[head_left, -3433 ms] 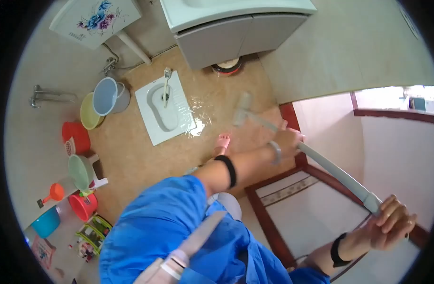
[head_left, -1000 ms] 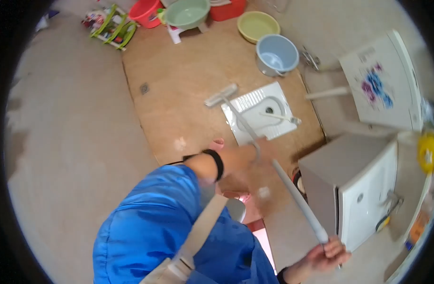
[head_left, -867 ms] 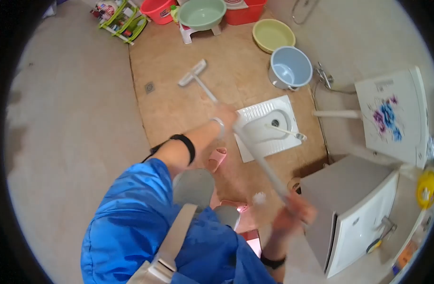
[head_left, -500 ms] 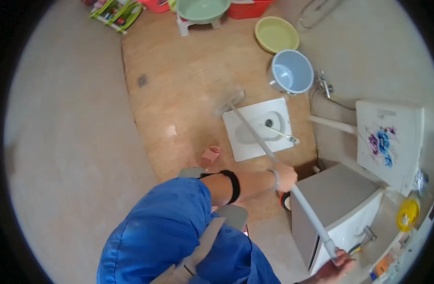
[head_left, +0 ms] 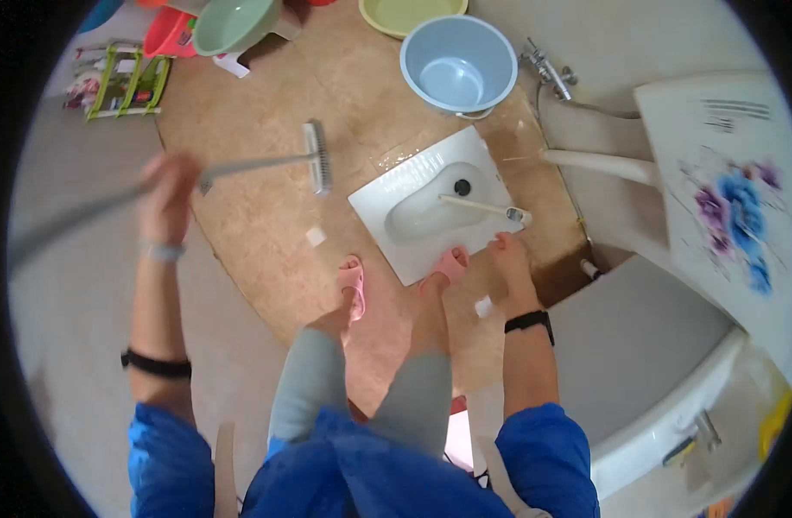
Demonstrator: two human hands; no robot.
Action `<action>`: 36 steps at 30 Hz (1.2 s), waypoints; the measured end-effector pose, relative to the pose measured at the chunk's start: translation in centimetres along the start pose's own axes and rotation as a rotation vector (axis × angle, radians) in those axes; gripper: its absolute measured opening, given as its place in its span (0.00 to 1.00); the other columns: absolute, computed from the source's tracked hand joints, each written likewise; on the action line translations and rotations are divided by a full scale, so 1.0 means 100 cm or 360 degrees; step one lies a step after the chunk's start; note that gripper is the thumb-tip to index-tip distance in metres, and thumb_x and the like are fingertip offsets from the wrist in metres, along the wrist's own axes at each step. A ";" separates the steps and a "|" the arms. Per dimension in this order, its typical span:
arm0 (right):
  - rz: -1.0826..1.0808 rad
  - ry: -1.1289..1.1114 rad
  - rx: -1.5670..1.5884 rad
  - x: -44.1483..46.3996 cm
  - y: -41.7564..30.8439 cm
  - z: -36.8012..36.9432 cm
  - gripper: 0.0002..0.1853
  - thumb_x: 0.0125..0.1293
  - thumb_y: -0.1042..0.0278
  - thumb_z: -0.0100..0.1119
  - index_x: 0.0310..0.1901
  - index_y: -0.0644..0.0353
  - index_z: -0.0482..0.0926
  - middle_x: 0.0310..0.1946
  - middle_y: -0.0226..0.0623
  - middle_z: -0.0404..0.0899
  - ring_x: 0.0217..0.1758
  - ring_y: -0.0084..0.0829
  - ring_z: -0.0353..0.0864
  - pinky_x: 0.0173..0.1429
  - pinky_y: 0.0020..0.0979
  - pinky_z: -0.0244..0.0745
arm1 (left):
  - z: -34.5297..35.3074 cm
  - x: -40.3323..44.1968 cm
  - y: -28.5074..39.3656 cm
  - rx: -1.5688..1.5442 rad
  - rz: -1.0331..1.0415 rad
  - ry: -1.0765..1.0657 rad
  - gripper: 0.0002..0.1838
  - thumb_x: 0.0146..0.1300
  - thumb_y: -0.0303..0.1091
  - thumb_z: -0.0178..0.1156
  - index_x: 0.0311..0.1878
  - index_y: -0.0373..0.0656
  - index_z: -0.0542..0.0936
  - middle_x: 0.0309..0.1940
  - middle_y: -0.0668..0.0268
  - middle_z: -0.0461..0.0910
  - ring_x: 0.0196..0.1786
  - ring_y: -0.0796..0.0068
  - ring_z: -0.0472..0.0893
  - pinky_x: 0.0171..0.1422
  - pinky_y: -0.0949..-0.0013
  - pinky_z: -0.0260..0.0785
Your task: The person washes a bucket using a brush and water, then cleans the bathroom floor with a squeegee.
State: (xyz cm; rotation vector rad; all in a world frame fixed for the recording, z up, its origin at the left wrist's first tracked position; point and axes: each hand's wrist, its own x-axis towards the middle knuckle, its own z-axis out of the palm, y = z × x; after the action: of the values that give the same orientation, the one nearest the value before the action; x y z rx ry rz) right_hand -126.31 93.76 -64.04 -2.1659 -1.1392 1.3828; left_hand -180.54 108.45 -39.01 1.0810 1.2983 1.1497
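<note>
My left hand (head_left: 169,197) is closed around the grey pole of a long-handled floor brush (head_left: 262,164), blurred by motion. The pole slants toward the left edge. The white brush head (head_left: 316,157), with bristles along its right side, is on the tan floor left of the squat toilet (head_left: 392,200). My right hand (head_left: 508,257) is low near the toilet's right corner, fingers loosely bent with nothing visible in them. Just above it, a thin white stick (head_left: 474,205) with a thicker, ringed end lies across the toilet bowl.
A blue bucket (head_left: 458,65) stands behind the toilet, beside a yellow basin (head_left: 413,13). A green basin (head_left: 234,24) and a green rack (head_left: 130,79) are at the back left. On the right are a flowered white panel (head_left: 733,207), a grey cabinet (head_left: 633,345) and a wall tap (head_left: 547,69).
The brush pole has swung from the lower right to the left, now in my left hand alone. My right hand has moved beside the toilet. The view has shifted right and closer to the toilet.
</note>
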 end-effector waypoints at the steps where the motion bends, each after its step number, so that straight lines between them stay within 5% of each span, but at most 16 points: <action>1: -0.0111 -0.0143 -0.0403 0.032 0.034 0.025 0.19 0.59 0.67 0.59 0.52 0.64 0.74 0.43 0.46 0.81 0.46 0.41 0.80 0.49 0.38 0.74 | -0.049 -0.004 -0.010 0.0056 0.0333 -0.0393 0.17 0.66 0.42 0.54 0.50 0.40 0.75 0.49 0.59 0.77 0.55 0.62 0.75 0.66 0.54 0.61; 4: -0.0094 -0.0414 -0.1048 0.122 0.087 0.072 0.22 0.59 0.65 0.59 0.55 0.63 0.72 0.49 0.46 0.78 0.52 0.45 0.77 0.55 0.43 0.72 | -0.087 -0.038 0.009 -0.0229 0.0264 -0.0045 0.17 0.67 0.42 0.50 0.50 0.40 0.76 0.54 0.51 0.75 0.62 0.55 0.71 0.73 0.48 0.50; 5: 0.0021 -0.0503 -0.1335 0.147 0.104 0.087 0.25 0.59 0.63 0.59 0.58 0.61 0.70 0.55 0.45 0.75 0.57 0.45 0.74 0.59 0.47 0.69 | -0.102 -0.025 0.029 -0.0234 0.0058 -0.0617 0.22 0.70 0.46 0.44 0.51 0.37 0.77 0.62 0.47 0.68 0.67 0.50 0.65 0.75 0.45 0.46; 6: -0.0194 -0.0349 -0.1510 0.178 0.149 0.106 0.28 0.60 0.62 0.59 0.61 0.59 0.66 0.59 0.44 0.71 0.62 0.43 0.69 0.63 0.50 0.64 | -0.089 -0.015 0.031 -0.0214 0.0003 -0.0616 0.22 0.70 0.46 0.44 0.51 0.37 0.77 0.62 0.47 0.68 0.67 0.50 0.65 0.75 0.45 0.46; 8: -0.0415 -0.0136 -0.1772 0.226 0.210 0.137 0.32 0.61 0.61 0.57 0.66 0.56 0.60 0.63 0.41 0.67 0.67 0.41 0.62 0.67 0.55 0.58 | -0.043 -0.008 0.028 0.0043 0.0127 -0.0315 0.16 0.71 0.47 0.42 0.33 0.46 0.66 0.36 0.61 0.58 0.43 0.65 0.59 0.55 0.58 0.49; 10: -0.0396 -0.0102 -0.1844 0.246 0.220 0.150 0.33 0.62 0.61 0.55 0.68 0.54 0.57 0.62 0.40 0.68 0.69 0.41 0.59 0.67 0.56 0.57 | -0.012 -0.011 0.017 0.0307 0.0280 -0.0045 0.26 0.72 0.48 0.40 0.14 0.56 0.55 0.11 0.75 0.49 0.20 0.79 0.53 0.34 0.70 0.52; 13: -0.0103 -0.0254 -0.1832 0.249 0.236 0.159 0.27 0.63 0.60 0.53 0.64 0.55 0.65 0.61 0.40 0.69 0.67 0.42 0.63 0.68 0.57 0.54 | -0.009 -0.013 0.011 0.0250 0.0245 -0.0001 0.18 0.71 0.45 0.41 0.24 0.49 0.59 0.24 0.68 0.53 0.32 0.72 0.54 0.45 0.64 0.49; 15: -0.0092 -0.0445 -0.1944 0.233 0.244 0.159 0.16 0.61 0.64 0.50 0.51 0.56 0.76 0.50 0.41 0.76 0.58 0.41 0.71 0.63 0.53 0.62 | -0.026 -0.026 0.023 0.0077 0.0108 -0.0072 0.15 0.71 0.44 0.41 0.31 0.45 0.62 0.33 0.63 0.56 0.41 0.66 0.55 0.52 0.60 0.47; 17: -0.0073 -0.0184 -0.1764 0.204 0.285 0.175 0.10 0.58 0.67 0.49 0.38 0.56 0.80 0.39 0.39 0.78 0.49 0.39 0.76 0.57 0.48 0.66 | -0.054 -0.024 0.035 -0.0155 -0.0046 -0.0212 0.14 0.71 0.42 0.42 0.37 0.41 0.65 0.41 0.58 0.59 0.49 0.61 0.56 0.59 0.56 0.45; 22: 0.0144 -0.0278 -0.0954 0.099 0.255 0.146 0.16 0.58 0.71 0.51 0.49 0.61 0.77 0.57 0.54 0.68 0.64 0.50 0.65 0.65 0.49 0.63 | -0.110 -0.014 0.050 -0.0530 -0.0391 -0.0514 0.20 0.71 0.38 0.43 0.54 0.30 0.73 0.62 0.45 0.67 0.70 0.48 0.58 0.77 0.46 0.40; 25: 0.0397 -0.0160 -0.0982 0.088 0.252 0.154 0.26 0.59 0.60 0.56 0.58 0.59 0.70 0.58 0.53 0.67 0.63 0.49 0.65 0.61 0.43 0.68 | -0.130 -0.013 0.056 -0.0512 -0.0405 -0.0512 0.18 0.70 0.32 0.44 0.56 0.30 0.71 0.62 0.44 0.66 0.70 0.48 0.58 0.77 0.47 0.41; 26: 0.0184 -0.0001 -0.1015 0.097 0.274 0.170 0.29 0.58 0.59 0.56 0.62 0.58 0.66 0.61 0.53 0.64 0.65 0.48 0.63 0.62 0.44 0.67 | -0.123 -0.005 0.053 -0.0500 -0.0429 -0.0533 0.18 0.70 0.32 0.44 0.56 0.30 0.71 0.62 0.44 0.66 0.70 0.48 0.58 0.77 0.47 0.41; 29: 0.0093 0.0282 -0.1046 0.115 0.278 0.196 0.26 0.60 0.61 0.54 0.60 0.60 0.67 0.62 0.49 0.63 0.64 0.47 0.65 0.62 0.47 0.67 | -0.051 0.001 0.043 -0.0060 -0.0044 0.0061 0.13 0.69 0.42 0.45 0.33 0.43 0.65 0.34 0.59 0.60 0.42 0.61 0.59 0.54 0.55 0.50; 32: 0.0542 0.0050 -0.0830 0.151 0.280 0.197 0.18 0.62 0.64 0.51 0.52 0.61 0.70 0.60 0.49 0.67 0.58 0.49 0.72 0.58 0.50 0.69 | 0.003 0.002 0.019 0.0372 0.0381 0.0629 0.29 0.69 0.51 0.47 0.10 0.56 0.59 0.07 0.73 0.55 0.14 0.73 0.59 0.31 0.62 0.59; 34: 0.0684 0.0341 -0.0534 0.163 0.305 0.206 0.13 0.63 0.66 0.49 0.47 0.60 0.71 0.53 0.50 0.71 0.51 0.51 0.76 0.53 0.50 0.70 | 0.006 0.003 0.018 0.0365 0.0356 0.0665 0.29 0.69 0.50 0.47 0.10 0.56 0.56 0.06 0.74 0.51 0.13 0.74 0.56 0.29 0.64 0.57; 36: 0.0611 0.0178 -0.0637 0.154 0.318 0.202 0.13 0.63 0.67 0.48 0.47 0.60 0.71 0.50 0.51 0.73 0.49 0.51 0.77 0.52 0.49 0.71 | 0.013 0.003 0.012 0.0335 0.0325 0.0724 0.29 0.69 0.50 0.46 0.10 0.57 0.53 0.06 0.75 0.47 0.12 0.75 0.53 0.28 0.65 0.55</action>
State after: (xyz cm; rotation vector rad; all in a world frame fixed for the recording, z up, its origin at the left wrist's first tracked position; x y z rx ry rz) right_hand -126.35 82.89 -103.29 -2.8295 -1.0687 1.2309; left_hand -179.29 108.96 -37.82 1.1655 1.7214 1.4977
